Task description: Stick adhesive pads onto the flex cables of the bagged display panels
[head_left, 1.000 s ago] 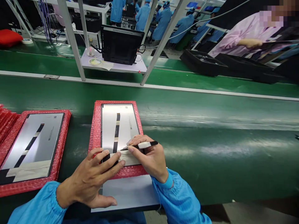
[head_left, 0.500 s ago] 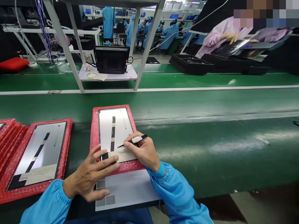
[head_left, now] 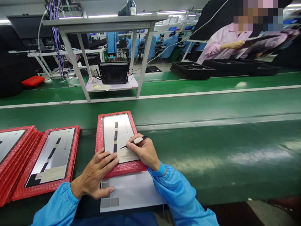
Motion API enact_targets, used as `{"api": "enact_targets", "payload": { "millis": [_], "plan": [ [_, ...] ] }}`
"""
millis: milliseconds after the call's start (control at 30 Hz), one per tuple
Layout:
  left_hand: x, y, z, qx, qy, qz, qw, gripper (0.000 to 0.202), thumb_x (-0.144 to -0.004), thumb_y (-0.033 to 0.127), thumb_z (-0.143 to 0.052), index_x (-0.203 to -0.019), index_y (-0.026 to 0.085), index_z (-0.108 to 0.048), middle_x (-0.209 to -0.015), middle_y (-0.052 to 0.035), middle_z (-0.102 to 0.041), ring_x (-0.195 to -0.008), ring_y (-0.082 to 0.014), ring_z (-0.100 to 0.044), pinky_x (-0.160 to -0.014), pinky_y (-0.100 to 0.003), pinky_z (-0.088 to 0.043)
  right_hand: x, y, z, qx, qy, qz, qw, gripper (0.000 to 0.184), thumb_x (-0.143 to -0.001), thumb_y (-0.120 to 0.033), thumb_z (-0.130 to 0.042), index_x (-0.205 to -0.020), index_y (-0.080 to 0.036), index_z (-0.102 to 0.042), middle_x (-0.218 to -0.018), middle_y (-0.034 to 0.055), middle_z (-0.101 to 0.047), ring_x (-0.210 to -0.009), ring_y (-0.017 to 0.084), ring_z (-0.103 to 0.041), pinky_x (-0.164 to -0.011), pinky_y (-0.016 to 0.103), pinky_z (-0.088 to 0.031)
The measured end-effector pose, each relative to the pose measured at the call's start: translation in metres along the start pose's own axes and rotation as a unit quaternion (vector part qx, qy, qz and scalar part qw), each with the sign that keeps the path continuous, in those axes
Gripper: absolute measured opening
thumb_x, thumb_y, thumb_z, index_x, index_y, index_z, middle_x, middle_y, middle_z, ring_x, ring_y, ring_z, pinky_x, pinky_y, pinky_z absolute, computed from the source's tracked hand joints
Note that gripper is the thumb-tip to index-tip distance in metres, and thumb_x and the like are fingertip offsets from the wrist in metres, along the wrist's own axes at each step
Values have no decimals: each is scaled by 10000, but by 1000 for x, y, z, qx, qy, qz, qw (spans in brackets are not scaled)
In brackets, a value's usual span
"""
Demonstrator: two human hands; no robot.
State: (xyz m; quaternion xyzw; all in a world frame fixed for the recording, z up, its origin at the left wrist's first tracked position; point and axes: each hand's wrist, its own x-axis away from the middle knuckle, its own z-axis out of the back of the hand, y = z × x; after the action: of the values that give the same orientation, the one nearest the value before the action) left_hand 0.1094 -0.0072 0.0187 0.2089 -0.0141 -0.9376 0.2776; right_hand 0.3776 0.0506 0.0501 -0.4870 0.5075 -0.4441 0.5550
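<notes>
From my remote seat, my right grip (head_left: 144,153) is pinched closed on black tweezers (head_left: 138,140) at the pale tape (head_left: 127,156), still lying on the silver panel (head_left: 113,131) in its red bubble-wrap sleeve (head_left: 100,133), while my left grip (head_left: 95,173) lies open against the panel's near end.

The left hand (head_left: 95,174) lies spread flat, while the right hand (head_left: 143,153) curls into a pinch.

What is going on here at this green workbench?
A person in blue sleeves is working at a green conveyor belt. The right hand holds slim black tweezers with a white grip, their tip near tan tape on a silver rectangular panel. The left hand rests on the panel, which lies on a red bubble-wrap pad.
</notes>
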Motion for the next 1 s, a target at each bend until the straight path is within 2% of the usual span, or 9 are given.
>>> {"api": "enact_targets", "payload": {
  "millis": [100, 233, 367, 467, 533, 633, 733, 867, 1000],
  "plan": [
    [-7, 11, 6, -33, -28, 38, 998, 927, -876, 662, -615, -1645, 231, -327, -1614, -98, -480, -1353, -354, -489, -1229, -538, -232, 0, 0, -1, -2, 1, 7, 1000, 212, -756, -368, -821, -748, -206, -684, -678, 11, -674, -647, 197, -609, -624, 320, -468],
    [-18, 28, 9, -62, -27, 84, 994, 947, -864, 767, -620, -1631, 274, -366, -1623, -94, -475, -1275, -361, -536, -1180, -572, -249, -1, 2, -2, -28, -5, -3, 1000, 236, -749, -374, -844, -752, -208, -676, -683, 11, -699, -644, 202, -635, -647, 326, -490],
    [-21, 31, 12, 32, 17, 137, 990, 834, -908, 736, -603, -1595, 293, -437, -1583, -97, -527, -1291, -357, -549, -1187, -581, -267, -6, 4, 7, -117, -10, -2, 993, 260, -748, -397, -860, -748, -213, -677, -726, 31, -738, -698, 214, -679, -699, 332, -531],
    [-18, 18, 16, 148, 154, 293, 932, 580, -951, 635, -596, -1387, 256, -655, -1399, -109, -664, -1265, -320, -586, -1137, -500, -392, -15, 4, 26, -217, 49, -4, 975, 325, -771, -495, -775, -711, -242, -580, -712, 29, -715, -723, 215, -685, -656, 317, -545],
    [-16, 6, 19, 175, 213, 386, 880, 467, -974, 584, -579, -1232, 220, -717, -1192, -111, -727, -1113, -287, -652, -993, -435, -497, -22, 6, 40, -221, 76, -8, 972, 366, -778, -546, -702, -693, -253, -499, -645, 9, -643, -680, 199, -658, -561, 279, -508],
    [-16, -12, 20, 210, 200, 444, 848, 427, -970, 579, -579, -1079, 191, -718, -929, -69, -732, -831, -223, -677, -741, -336, -528, -27, 10, 55, -161, 56, -29, 985, 341, -780, -532, -685, -706, -242, -522, -545, -59, -464, -433, 109, -415, -391, 222, -287],
    [-21, -23, 19, 267, 172, 479, 818, 469, -915, 637, -615, -930, 173, -683, -718, -13, -664, -598, -152, -602, -560, -259, -454, -28, 15, 57, -81, -4, -65, 995, 344, -745, -488, -767, -653, -206, -592, -487, -95, -362, -394, 69, -237, -391, 226, -165],
    [-29, -29, 17, 329, 141, 512, 781, 525, -856, 696, -632, -838, 172, -601, -593, 27, -595, -416, -93, -482, -432, -210, -344, -25, 18, 49, 22, -40, -69, 997, 436, -699, -470, -845, -519, -184, -571, -488, -62, -429, -501, 97, -358, -484, 245, -264],
    [-30, -32, 15, 349, 121, 540, 757, 535, -825, 719, -635, -868, 192, -552, -587, 32, -607, -372, -101, -493, -376, -193, -298, -23, 17, 47, 83, -46, -60, 994, 402, -726, -503, -812, -564, -163, -670, -543, -19, -544, -589, 140, -444, -574, 282, -336]
  ]
}}
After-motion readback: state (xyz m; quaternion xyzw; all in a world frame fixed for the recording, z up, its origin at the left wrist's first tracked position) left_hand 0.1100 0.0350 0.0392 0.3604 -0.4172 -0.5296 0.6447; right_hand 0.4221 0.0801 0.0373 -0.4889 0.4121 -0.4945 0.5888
